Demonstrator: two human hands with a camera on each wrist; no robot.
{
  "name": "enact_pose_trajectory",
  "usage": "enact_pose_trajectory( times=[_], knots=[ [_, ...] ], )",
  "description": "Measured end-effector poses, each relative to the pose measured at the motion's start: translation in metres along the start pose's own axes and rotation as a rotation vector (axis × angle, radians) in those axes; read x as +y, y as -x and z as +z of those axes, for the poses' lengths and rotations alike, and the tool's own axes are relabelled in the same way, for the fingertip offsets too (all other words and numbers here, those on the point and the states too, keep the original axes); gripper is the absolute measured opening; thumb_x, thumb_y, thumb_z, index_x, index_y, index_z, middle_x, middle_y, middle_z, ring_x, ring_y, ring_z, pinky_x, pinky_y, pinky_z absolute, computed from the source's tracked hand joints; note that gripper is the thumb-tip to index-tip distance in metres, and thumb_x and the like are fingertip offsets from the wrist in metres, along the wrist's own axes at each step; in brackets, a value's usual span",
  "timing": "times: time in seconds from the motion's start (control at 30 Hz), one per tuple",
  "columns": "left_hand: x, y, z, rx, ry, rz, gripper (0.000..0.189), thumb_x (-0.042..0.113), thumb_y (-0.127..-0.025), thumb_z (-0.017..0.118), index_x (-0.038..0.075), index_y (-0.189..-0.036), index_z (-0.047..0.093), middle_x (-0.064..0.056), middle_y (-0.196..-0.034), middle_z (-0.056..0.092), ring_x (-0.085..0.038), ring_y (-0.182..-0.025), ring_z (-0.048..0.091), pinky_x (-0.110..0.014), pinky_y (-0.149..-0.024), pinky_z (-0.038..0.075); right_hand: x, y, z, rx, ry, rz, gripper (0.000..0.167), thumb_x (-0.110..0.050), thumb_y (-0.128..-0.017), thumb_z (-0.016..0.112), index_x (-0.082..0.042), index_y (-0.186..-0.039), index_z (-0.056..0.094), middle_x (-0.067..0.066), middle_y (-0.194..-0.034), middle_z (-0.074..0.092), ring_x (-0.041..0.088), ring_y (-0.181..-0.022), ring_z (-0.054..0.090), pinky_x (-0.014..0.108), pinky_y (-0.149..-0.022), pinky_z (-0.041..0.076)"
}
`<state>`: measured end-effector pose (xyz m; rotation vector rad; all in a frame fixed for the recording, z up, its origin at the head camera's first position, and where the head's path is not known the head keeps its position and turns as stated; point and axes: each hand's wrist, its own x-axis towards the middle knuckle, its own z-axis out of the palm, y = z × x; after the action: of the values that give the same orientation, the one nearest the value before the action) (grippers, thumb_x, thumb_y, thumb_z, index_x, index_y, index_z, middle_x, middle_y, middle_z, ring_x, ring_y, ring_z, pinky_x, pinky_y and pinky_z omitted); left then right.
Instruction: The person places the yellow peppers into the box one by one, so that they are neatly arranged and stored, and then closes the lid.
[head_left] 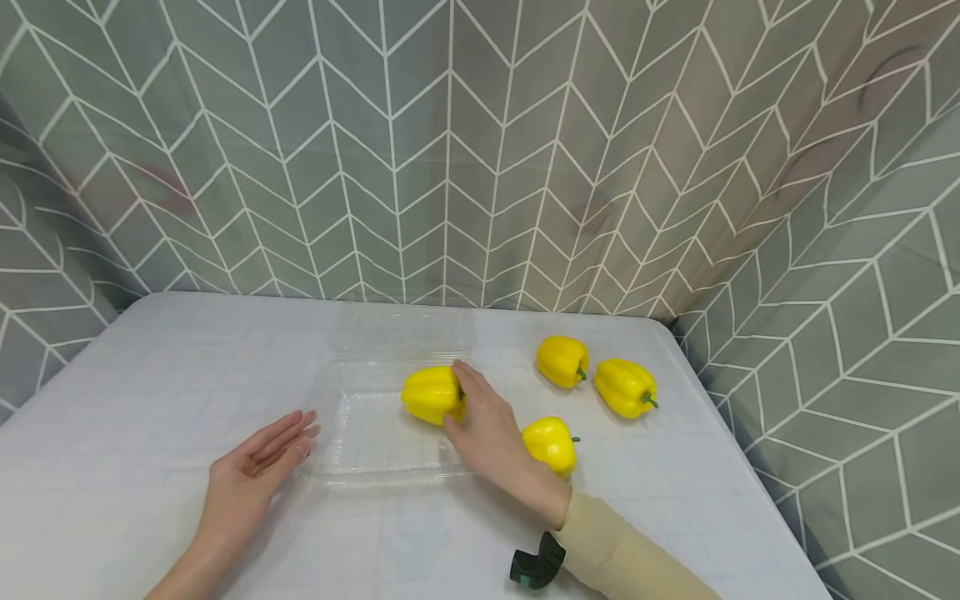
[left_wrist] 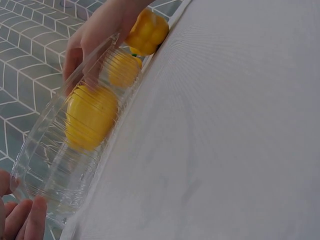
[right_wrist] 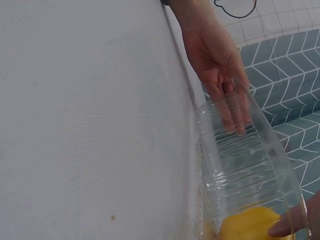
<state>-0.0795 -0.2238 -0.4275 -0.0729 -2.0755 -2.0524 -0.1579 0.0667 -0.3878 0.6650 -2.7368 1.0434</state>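
A clear plastic clamshell container (head_left: 371, 437) lies on the table with its lid folded back. Inside it, toward the right, is a yellow bell pepper (head_left: 429, 394) on its side. My right hand (head_left: 491, 429) reaches over the container's right wall and grips this pepper by its stem end, between thumb and fingers. The left hand (head_left: 251, 467) is at the container's left side, fingers extended with the tips right at the wall. Through the clear wall, the left wrist view shows the held pepper (left_wrist: 90, 117) low in the container.
To the right of the container lie three more yellow bell peppers: one near the right forearm (head_left: 550, 446), a pepper farther back (head_left: 561, 361) and another pepper (head_left: 625, 388) beside that. A black device (head_left: 538, 567) sits at the right wrist. Patterned curtain (head_left: 480, 167) surrounds the white table (head_left: 150, 392).
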Motion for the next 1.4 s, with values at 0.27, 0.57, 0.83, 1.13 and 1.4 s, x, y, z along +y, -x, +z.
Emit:
enact_pose_trajectory(
  times=[0.27, 0.57, 0.83, 1.13, 1.4],
  knots=[
    [-0.001, 0.001, 0.000, 0.006, -0.010, -0.028, 0.054, 0.010, -0.097, 0.067, -0.009, -0.142, 0.045, 0.006, -0.132, 0.067, -0.006, -0.113, 0.067, -0.020, -0.092, 0.057, -0.003, 0.003, -0.008, -0.008, -0.037, 0.037, 0.068, -0.012, -0.091, 0.069, -0.005, -0.151, 0.039, 0.009, -0.157, 0.041, 0.026, -0.145, 0.040, 0.046, -0.121, 0.037],
    [0.001, 0.001, 0.001, 0.005, -0.041, -0.044, 0.055, 0.011, -0.097, 0.067, -0.008, -0.143, 0.045, 0.004, -0.133, 0.066, -0.006, -0.114, 0.066, -0.020, -0.093, 0.056, -0.002, 0.015, -0.025, 0.037, -0.088, 0.058, 0.068, -0.014, -0.090, 0.069, -0.015, -0.152, 0.041, 0.003, -0.156, 0.043, 0.027, -0.143, 0.042, 0.051, -0.117, 0.040],
    [0.001, 0.001, 0.000, 0.002, -0.061, -0.053, 0.056, 0.012, -0.097, 0.067, -0.008, -0.144, 0.044, 0.002, -0.135, 0.065, -0.006, -0.115, 0.066, -0.020, -0.093, 0.056, 0.004, 0.025, -0.036, 0.095, -0.064, 0.008, 0.067, -0.016, -0.088, 0.073, -0.014, -0.149, 0.045, 0.002, -0.152, 0.048, 0.026, -0.139, 0.047, 0.049, -0.114, 0.045],
    [0.002, -0.001, 0.001, 0.003, -0.019, -0.024, 0.055, 0.010, -0.097, 0.067, -0.009, -0.143, 0.044, 0.003, -0.134, 0.066, -0.006, -0.114, 0.067, -0.020, -0.093, 0.056, 0.011, 0.033, -0.049, 0.107, -0.038, 0.010, 0.067, -0.019, -0.086, 0.076, -0.019, -0.147, 0.048, -0.004, -0.148, 0.052, 0.020, -0.137, 0.049, 0.045, -0.114, 0.045],
    [0.003, 0.000, 0.001, -0.002, -0.013, -0.025, 0.056, 0.009, -0.097, 0.067, -0.009, -0.144, 0.043, 0.004, -0.134, 0.066, -0.006, -0.114, 0.067, -0.021, -0.093, 0.057, 0.018, 0.042, -0.059, 0.099, -0.036, 0.016, 0.067, -0.021, -0.085, 0.078, -0.019, -0.145, 0.050, -0.001, -0.147, 0.054, 0.024, -0.136, 0.050, 0.049, -0.114, 0.045]
  ],
)
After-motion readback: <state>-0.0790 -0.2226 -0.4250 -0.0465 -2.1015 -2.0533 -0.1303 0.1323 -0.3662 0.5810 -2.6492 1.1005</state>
